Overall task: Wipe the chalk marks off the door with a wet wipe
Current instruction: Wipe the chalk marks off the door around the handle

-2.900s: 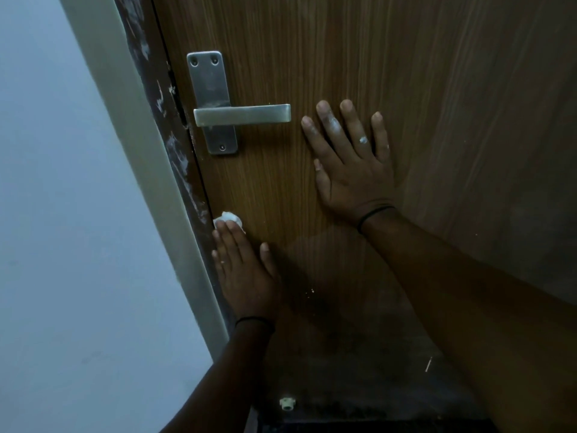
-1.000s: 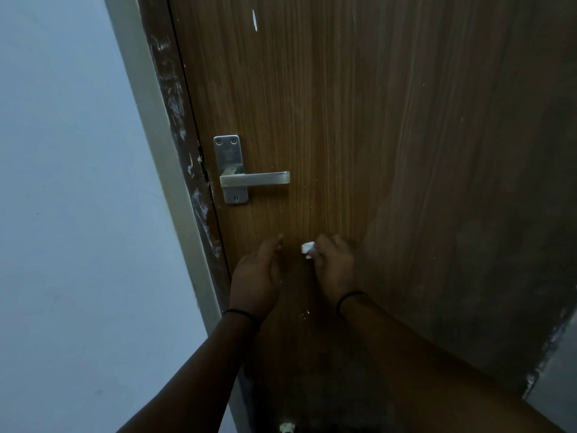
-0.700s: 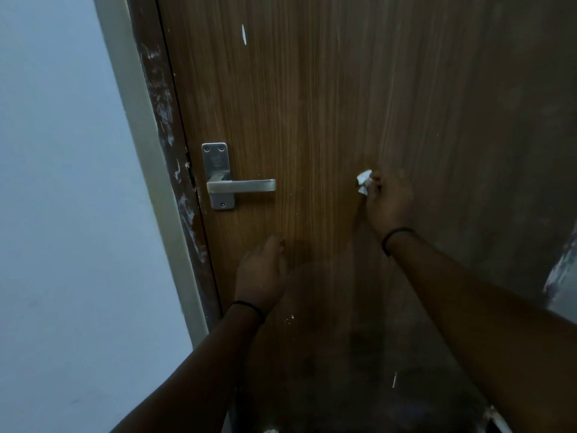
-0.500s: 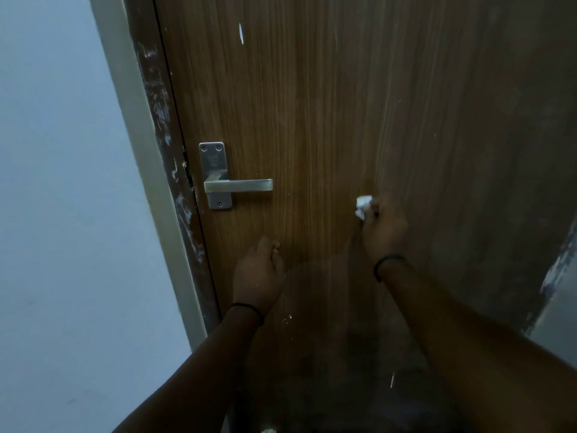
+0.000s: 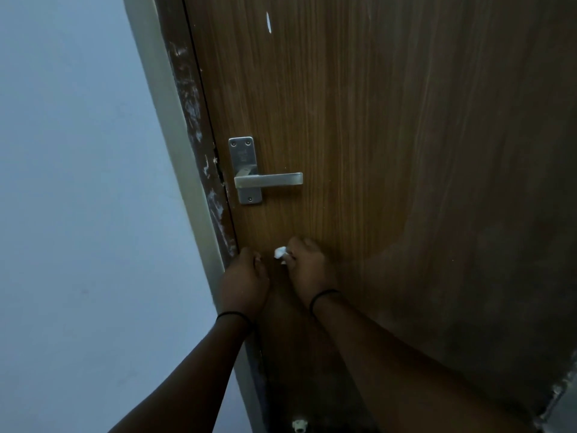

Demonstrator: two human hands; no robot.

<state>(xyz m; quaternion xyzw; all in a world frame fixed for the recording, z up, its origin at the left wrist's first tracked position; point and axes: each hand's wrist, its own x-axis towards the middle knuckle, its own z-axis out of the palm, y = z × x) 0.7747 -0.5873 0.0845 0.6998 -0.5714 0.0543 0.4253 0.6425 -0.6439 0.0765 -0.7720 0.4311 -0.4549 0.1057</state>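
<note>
A brown wooden door (image 5: pixel 390 126) fills the view. A short white chalk mark (image 5: pixel 268 22) shows near its top, above the handle. My right hand (image 5: pixel 307 270) is closed on a crumpled white wet wipe (image 5: pixel 280 253) and holds it against the door below the metal lever handle (image 5: pixel 268 179). My left hand (image 5: pixel 245 281) sits just left of it, near the door's edge, with fingers curled and nothing visible in it. A black band circles each wrist.
The dark door frame (image 5: pixel 199 126) at the left carries white scuffs. A pale wall (image 5: pixel 78 182) lies beyond it. A small white door stopper (image 5: pixel 299 426) sits at the bottom. A strip of pale wall (image 5: pixel 562 401) shows at the lower right.
My right hand carried the wipe from the door's middle down and left, to just below the handle. My left hand stayed near the door's edge, and the two hands are now close together.
</note>
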